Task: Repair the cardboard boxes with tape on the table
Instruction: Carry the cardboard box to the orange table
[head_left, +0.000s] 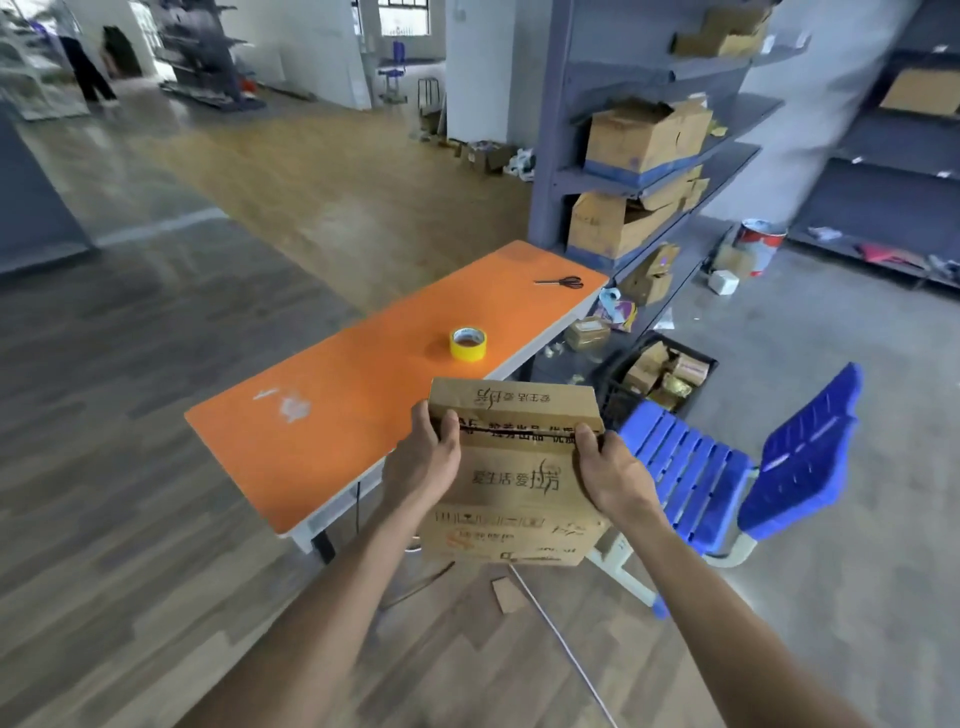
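Note:
I hold a brown cardboard box (514, 478) with printed characters in the air, over the near right corner of the orange table (337, 395). Its two top flaps meet at a dark open seam. My left hand (423, 460) grips the box's left side, thumb at the seam. My right hand (610, 470) grips the right side, fingers curled over the flap edge. A yellow tape roll (468, 343) stands on the table just beyond the box. Black-handled scissors (561, 282) lie at the table's far right end.
A blue plastic chair (748, 462) stands right of the table. Grey shelving (649, 156) with several cardboard boxes rises behind it, and a black crate (662, 371) of packets sits on the floor. A cardboard scrap (509, 595) lies underfoot. A person (85, 62) stands far left.

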